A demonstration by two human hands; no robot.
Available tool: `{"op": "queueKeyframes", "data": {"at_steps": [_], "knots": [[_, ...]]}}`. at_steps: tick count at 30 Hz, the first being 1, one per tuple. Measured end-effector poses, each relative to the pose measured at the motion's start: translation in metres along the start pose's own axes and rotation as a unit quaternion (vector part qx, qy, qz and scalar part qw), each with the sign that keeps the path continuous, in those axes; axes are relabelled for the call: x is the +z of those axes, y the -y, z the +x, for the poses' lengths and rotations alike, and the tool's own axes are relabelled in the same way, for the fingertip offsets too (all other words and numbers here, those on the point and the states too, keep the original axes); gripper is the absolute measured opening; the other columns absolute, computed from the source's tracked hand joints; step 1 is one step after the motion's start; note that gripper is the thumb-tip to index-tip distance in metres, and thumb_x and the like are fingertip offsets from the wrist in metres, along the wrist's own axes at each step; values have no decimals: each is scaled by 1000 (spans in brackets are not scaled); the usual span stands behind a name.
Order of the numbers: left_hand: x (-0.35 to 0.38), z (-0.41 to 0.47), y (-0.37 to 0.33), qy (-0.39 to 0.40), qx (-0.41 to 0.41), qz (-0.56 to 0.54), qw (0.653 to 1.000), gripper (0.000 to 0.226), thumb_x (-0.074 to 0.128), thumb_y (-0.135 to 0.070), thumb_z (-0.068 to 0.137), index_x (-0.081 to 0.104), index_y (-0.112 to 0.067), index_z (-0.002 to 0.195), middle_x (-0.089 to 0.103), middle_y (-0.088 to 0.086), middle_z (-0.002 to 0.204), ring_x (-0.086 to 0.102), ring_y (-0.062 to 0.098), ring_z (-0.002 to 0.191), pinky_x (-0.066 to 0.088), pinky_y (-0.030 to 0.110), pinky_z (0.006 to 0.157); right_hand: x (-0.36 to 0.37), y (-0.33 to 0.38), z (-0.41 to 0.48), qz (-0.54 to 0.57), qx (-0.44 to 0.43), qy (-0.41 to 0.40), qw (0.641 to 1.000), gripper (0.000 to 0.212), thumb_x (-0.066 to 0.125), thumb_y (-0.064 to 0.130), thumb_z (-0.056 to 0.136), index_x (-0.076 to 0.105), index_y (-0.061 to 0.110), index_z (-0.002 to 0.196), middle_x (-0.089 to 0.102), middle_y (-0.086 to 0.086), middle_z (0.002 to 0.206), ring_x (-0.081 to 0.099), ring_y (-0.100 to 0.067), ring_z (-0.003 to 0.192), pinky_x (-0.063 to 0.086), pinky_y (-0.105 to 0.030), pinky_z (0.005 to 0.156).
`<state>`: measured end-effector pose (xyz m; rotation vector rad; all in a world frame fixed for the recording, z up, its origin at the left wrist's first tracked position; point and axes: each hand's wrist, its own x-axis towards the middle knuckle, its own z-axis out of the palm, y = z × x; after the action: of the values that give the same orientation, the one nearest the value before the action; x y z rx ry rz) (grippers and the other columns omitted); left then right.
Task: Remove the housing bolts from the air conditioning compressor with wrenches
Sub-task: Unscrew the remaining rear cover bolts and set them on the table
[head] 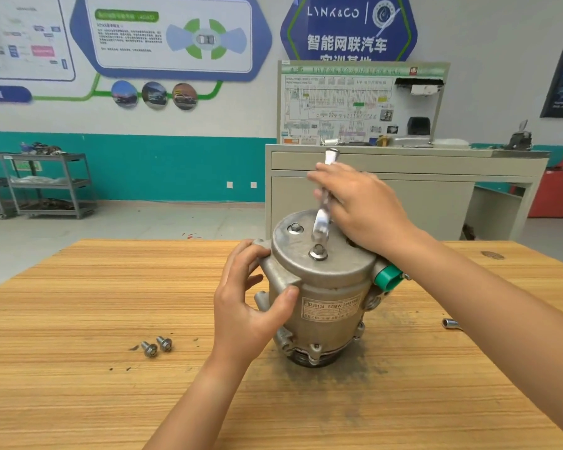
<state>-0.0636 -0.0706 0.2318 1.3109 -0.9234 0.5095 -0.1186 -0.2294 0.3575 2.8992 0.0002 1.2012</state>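
Two loose bolts (156, 346) lie on the bench (78, 319), left of the upright compressor (325, 287). Much of the wrench (321, 219) is hidden under the right hand (361, 206), whose fingers hold it; its blurred head hangs just above a seated bolt (318, 252). The left hand (244, 306) clasps the compressor's side with its fingers. A socket (450, 323) peeks from behind the right forearm. A pale cabinet (420, 164) stands far behind.

The dull grey cast-metal compressor (322, 287) bears a beige label (330, 308) with dark print and a bright green plastic connector (387, 279). The wooden surface (95, 319) is honey-yellow with fine darker streaks along its length, smudged grey-black around the compressor's base. Two loose silver flanged bolts (156, 346) and the polished silver wrench (320, 219) shine. Behind, the white wall (257, 102) has a teal lower band (160, 167); a red cabinet (556, 193) stands far right.
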Motion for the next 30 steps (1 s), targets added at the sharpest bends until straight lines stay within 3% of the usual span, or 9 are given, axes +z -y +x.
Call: {"op": "queueKeyframes", "data": {"at_steps": [3,5,7,11,13,16,18,23,30], "knots": [[0,0,-1,3,-6,4,1000,45,64,-41,67,50,-35,110,52,-5,127,58,18,114,50,24,88,-14,6,-5,126,80,-168,974,30,43,22,97,56,9,120,69,-9,99,64,-18,91,47,-34,79],[1,0,-2,-1,-2,9,1000,44,63,-41,67,50,-36,109,50,-8,126,56,7,113,48,17,86,-25,10,-14,194,81,-224,952,29,40,22,98,55,8,119,65,1,72,58,4,62,43,-15,61],[2,-1,-2,-7,8,22,1000,43,63,-42,67,49,-36,107,49,-10,123,53,0,111,47,18,87,-39,18,-32,213,61,-232,947,32,38,22,97,50,11,124,51,9,58,51,-2,51,37,-14,52],[7,-4,-4,-24,24,37,999,44,62,-41,65,46,-33,106,45,-6,117,49,4,108,48,21,87,-66,31,-80,29,-7,-124,992,40,46,20,91,50,19,131,34,7,44,34,-20,40,31,-29,41],[10,-5,-6,-29,26,42,998,46,62,-42,63,45,-31,105,43,-2,115,46,2,107,46,17,87,-74,37,-97,-89,-14,-3,996,40,45,30,92,46,33,132,41,4,44,43,-21,38,35,-32,39],[10,-5,-6,-32,27,40,998,48,63,-41,62,45,-30,104,42,-1,114,45,-1,107,44,11,86,-70,38,-111,-213,44,144,965,49,19,43,93,-7,47,135,44,6,66,59,-20,73,34,-32,52],[10,-5,-7,-31,23,35,999,47,63,-42,62,45,-31,104,42,-2,115,46,3,107,44,12,86,-69,38,-112,-250,57,173,951,53,18,42,96,-19,40,133,35,5,65,55,-19,75,29,-32,51],[10,-6,-8,-27,18,34,999,46,62,-42,64,45,-31,105,42,-6,116,48,6,108,46,17,86,-70,39,-106,-308,75,168,934,58,28,33,95,-16,31,133,32,7,57,25,-13,47,18,-25,40],[18,-10,-11,-45,18,45,998,46,61,-42,64,44,-32,105,41,0,118,43,1,113,43,11,86,-77,56,-98,-338,37,206,918,75,36,9,84,-12,21,140,27,3,58,20,-15,44,17,-26,39]]}}
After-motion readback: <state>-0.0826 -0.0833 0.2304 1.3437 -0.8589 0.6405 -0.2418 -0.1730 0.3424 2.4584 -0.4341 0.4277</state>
